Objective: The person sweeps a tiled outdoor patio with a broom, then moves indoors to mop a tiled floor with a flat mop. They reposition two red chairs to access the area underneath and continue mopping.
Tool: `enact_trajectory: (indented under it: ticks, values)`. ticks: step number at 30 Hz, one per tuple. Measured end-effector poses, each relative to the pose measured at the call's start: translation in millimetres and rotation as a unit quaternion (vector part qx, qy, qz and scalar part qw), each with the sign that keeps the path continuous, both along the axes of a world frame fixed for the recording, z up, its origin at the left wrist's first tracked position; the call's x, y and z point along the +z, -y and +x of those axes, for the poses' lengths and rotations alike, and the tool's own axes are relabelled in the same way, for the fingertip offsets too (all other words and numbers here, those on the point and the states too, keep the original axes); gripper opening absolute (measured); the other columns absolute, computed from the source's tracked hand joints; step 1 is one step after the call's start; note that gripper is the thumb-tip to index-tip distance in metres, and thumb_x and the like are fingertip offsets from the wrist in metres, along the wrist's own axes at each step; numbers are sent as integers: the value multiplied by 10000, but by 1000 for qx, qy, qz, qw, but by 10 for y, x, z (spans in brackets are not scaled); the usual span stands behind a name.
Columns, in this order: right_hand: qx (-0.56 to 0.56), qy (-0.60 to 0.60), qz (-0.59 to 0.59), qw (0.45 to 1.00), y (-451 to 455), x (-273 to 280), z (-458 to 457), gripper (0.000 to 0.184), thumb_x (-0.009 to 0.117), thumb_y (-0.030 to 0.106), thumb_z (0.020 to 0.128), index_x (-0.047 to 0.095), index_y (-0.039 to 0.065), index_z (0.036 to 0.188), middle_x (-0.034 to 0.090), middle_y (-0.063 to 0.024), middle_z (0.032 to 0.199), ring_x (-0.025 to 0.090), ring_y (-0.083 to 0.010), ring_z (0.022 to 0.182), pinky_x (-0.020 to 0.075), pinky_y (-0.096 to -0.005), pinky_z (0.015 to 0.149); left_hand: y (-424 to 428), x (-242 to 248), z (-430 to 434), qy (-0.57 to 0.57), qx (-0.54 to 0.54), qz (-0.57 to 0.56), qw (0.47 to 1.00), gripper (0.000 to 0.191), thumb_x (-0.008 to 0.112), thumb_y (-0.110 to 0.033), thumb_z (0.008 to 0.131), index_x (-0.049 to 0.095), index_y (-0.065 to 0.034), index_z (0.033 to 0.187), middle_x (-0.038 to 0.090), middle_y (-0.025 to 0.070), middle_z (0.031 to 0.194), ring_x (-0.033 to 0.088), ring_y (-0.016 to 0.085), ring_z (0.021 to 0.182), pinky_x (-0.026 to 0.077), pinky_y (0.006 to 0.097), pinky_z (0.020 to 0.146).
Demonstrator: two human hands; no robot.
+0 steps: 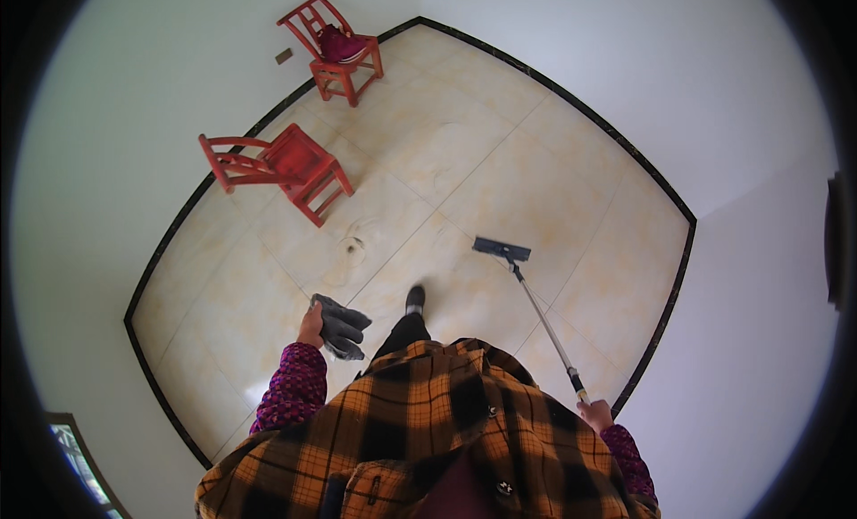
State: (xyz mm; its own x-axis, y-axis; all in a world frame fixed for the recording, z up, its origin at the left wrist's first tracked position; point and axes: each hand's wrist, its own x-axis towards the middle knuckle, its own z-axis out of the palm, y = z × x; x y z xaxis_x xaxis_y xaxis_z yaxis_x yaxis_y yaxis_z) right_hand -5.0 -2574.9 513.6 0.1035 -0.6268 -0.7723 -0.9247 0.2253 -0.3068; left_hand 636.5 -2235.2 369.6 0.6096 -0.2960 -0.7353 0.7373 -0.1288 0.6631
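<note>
My left hand, at the lower left, is closed around a bunched dark grey cloth that hangs out to its right in several folds. At the lower right my right hand grips the upper end of a long metal pole. The pole belongs to a flat mop or squeegee, whose dark, narrow head lies against the tiled floor ahead. The head bears no visible pad that I can make out. One dark shoe of mine shows between the two hands.
A red wooden chair stands at the left near the wall. Behind it, another red chair holds a dark red cloth item. Black skirting borders the pale tiled floor. A window shows at the lower left.
</note>
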Motion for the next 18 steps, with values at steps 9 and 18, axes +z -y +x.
enact_trajectory:
  ticks: [9, 18]
  values:
    - [415, 100, -258, 867, 979, -1889, 198, 367, 649, 329, 877, 520, 81, 640, 489, -109, 491, 473, -284, 379, 366, -389, 390, 1962, -1094, 1042, 38, -15, 64, 997, 490, 457, -424, 981, 488, -29, 1270, 609, 141, 1086, 636, 283, 927, 538, 421, 798]
    - [22, -49, -3, 999, 2141, -1865, 1306, 349, 637, 344, 890, 555, 80, 678, 508, -148, 538, 502, -338, 433, 383, -423, 436, 4560, -730, 2578, 59, -82, -96, 990, 506, 442, -421, 990, 428, -49, 1332, 577, 138, 1162, 610, 264, 1037, 516, 410, 867]
